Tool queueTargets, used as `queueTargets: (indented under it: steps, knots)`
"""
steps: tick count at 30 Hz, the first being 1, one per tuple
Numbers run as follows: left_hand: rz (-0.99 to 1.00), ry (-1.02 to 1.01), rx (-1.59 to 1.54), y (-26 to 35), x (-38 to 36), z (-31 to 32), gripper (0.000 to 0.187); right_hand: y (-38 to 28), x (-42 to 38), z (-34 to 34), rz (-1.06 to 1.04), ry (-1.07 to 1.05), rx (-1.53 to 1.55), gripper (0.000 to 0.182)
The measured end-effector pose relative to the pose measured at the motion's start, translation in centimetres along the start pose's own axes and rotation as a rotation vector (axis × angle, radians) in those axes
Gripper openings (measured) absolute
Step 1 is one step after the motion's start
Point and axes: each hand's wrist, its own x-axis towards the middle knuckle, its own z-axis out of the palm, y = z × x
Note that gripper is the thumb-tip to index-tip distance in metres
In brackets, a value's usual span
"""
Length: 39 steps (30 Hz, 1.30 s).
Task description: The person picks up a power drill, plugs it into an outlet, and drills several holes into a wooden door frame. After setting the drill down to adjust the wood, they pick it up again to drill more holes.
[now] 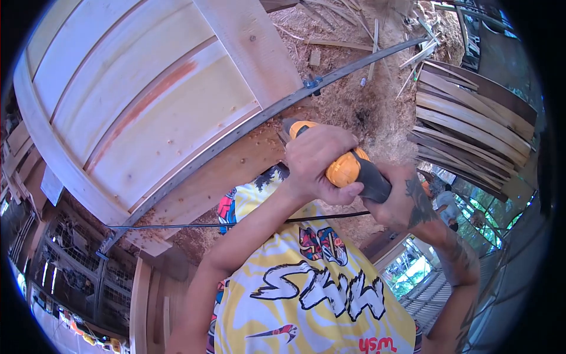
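Both of my hands grip a yellow-and-black power drill [344,170] above the edge of a wooden workpiece. My left hand [321,153] wraps over its front part, while my right hand [401,197] holds the black rear end. The drill's dark nose points up and left towards a wooden rail [218,171] with small holes and bits of shavings. What its tip touches is hidden. Beside it lies a large pale wooden panel [177,100] with curved slats. A long metal bar clamp [236,134] with a blue fitting lies across that panel.
A dark cord [194,225] runs across in front of my body. Sawdust [377,100] and offcut strips [374,50] cover the ground ahead. Curved wooden slats [471,124] are stacked at right. A person [447,203] is in the background at right.
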Motion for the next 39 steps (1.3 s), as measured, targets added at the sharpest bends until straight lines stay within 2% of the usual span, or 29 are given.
queueTargets:
  steps: [10, 13, 16, 21, 23, 27, 28, 30, 33, 37, 39]
  knots:
    - [-0.016, -0.003, 0.048, -0.8, -0.6, -0.3, 0.058, 1.2, 2.1, 0.6, -0.012, -0.037, -0.016, 0.027]
    - [-0.043, 0.010, 0.057, -3.5, -2.2, -0.9, 0.056, 3.5, 4.8, 2.1, -0.133, 0.006, -0.090, 0.028]
    - [-0.082, -0.037, 0.067, -2.2, -1.3, -0.9, 0.055, 1.9, 3.7, 0.8, 0.002, -0.060, 0.008, 0.032]
    - [-0.083, -0.158, 0.039, 1.8, 1.6, -0.8, 0.053, 1.5, -0.2, -0.6, -0.047, -0.040, 0.030, 0.032]
    - [-0.077, -0.162, 0.017, 1.3, 1.4, -0.9, 0.053, 1.1, -0.5, -0.7, -0.088, -0.012, 0.021, 0.032]
    - [-0.069, -0.120, 0.018, -0.9, 0.3, -0.9, 0.056, 1.2, 2.3, 0.7, 0.045, -0.044, 0.084, 0.031]
    - [-0.065, -0.105, 0.033, -1.0, 0.5, -1.1, 0.056, 1.0, 1.8, 0.6, 0.025, -0.039, 0.071, 0.031]
    - [-0.054, -0.110, 0.039, 0.0, 0.5, -0.8, 0.056, 0.5, 0.5, -0.5, -0.022, -0.038, 0.026, 0.031]
    - [-0.087, -0.137, 0.028, 2.1, 1.7, -0.8, 0.056, 0.3, -0.7, -1.1, 0.011, -0.073, 0.123, 0.030]
    - [-0.055, -0.101, 0.047, -1.9, -0.9, -0.9, 0.052, 0.8, 2.5, 0.7, 0.033, -0.047, 0.057, 0.032]
    - [-0.072, -0.090, 0.044, -1.1, -0.5, -0.8, 0.051, 0.5, 1.9, 0.2, 0.032, -0.053, 0.041, 0.033]
